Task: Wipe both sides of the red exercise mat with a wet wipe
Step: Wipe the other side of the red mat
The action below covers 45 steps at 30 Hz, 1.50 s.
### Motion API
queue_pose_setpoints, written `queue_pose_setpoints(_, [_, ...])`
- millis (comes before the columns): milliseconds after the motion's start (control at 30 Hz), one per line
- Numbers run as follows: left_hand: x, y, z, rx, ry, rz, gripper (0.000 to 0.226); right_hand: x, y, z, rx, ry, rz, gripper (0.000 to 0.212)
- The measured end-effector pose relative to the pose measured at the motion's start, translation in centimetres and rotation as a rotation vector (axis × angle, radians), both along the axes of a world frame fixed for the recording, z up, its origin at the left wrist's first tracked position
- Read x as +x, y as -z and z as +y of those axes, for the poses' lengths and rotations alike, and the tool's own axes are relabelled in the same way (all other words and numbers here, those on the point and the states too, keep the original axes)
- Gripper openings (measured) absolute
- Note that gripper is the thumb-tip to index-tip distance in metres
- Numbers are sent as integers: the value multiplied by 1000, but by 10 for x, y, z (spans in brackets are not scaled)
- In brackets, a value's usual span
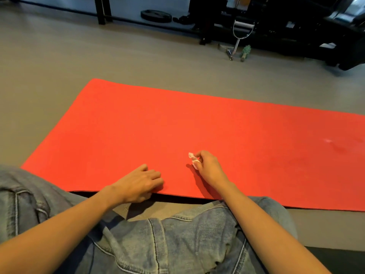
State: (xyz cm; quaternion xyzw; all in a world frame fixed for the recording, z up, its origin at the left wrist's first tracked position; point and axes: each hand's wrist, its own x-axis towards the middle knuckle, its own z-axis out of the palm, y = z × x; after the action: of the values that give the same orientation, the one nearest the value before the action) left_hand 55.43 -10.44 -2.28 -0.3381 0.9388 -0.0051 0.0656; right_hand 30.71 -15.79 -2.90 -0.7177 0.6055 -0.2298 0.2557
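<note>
Well beyond the mat point(197, 125) lie weight plate point(156, 16) and handle point(244, 25).

The person is wearing faded light-blue denim jeans point(177, 244), with doubled stitched seams, a fly running down the middle and a pocket opening showing at the left. The left hand point(138, 182), right hand point(207, 167) and both forearms point(69, 224) are going bare.

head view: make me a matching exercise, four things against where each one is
Things: 1 wet wipe; 2 left hand; 3 weight plate; 4 red mat
Places: a flat on the grey floor; b pinched in the right hand; c on the mat's near edge; d far back, by the black machine
Pairs: 1-b, 2-c, 3-d, 4-a
</note>
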Motion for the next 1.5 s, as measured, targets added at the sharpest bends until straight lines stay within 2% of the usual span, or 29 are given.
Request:
queue_pose_setpoints(67, [-1,4,0,29,-72,-56,41,0,1,-3,-3,7,30,16])
queue_pose_setpoints(100, [-1,9,-1,21,-151,-92,53,2,1,-6,-9,7,57,15])
queue_pose_setpoints(133, [0,16,-3,50,-273,-142,74,5,0,-9,-18,8,83,15])
queue_pose_setpoints(200, [4,22,-6,233,-553,-265,116,15,-2,-19,-30,-2,102,15])
queue_pose_setpoints(267, [7,23,-10,368,-704,-237,133,28,-3,-31,-48,-56,107,13])
queue_pose_setpoints(400, [9,26,-20,436,-733,-161,137,53,7,-57,-18,-148,174,20])
queue_pose_setpoints(533, [10,30,-19,432,-738,-142,135,80,27,-94,73,-107,209,29])
queue_pose_setpoints(667, [12,35,-19,438,-767,-100,136,103,40,-131,42,-59,202,26])
queue_pose_setpoints(800, [10,35,-21,450,-777,-112,135,117,50,-138,30,-152,276,19])
queue_pose_setpoints(867, [8,32,-23,446,-774,-130,135,115,43,-124,44,-293,288,19])
queue_pose_setpoints(1033, [9,29,-24,443,-761,-149,135,86,27,-16,129,-882,341,22])
queue_pose_setpoints(1133, [8,28,-23,443,-760,-131,135,72,29,20,39,-1097,391,11])
queue_pose_setpoints(1233, [8,28,-22,438,-768,-104,136,75,33,-10,-5,-1028,338,12])
queue_pose_setpoints(1333, [12,30,-22,457,-777,-80,138,92,48,-64,-89,-592,230,15])
queue_pose_setpoints(1400, [12,30,-21,468,-785,-70,138,104,57,-89,-66,-290,230,22])
queue_pose_setpoints(1433, [13,30,-21,462,-788,-67,139,111,60,-91,-73,-234,245,21])
queue_pose_setpoints(1500, [13,30,-22,463,-779,-67,138,117,57,-70,-118,-374,228,11])
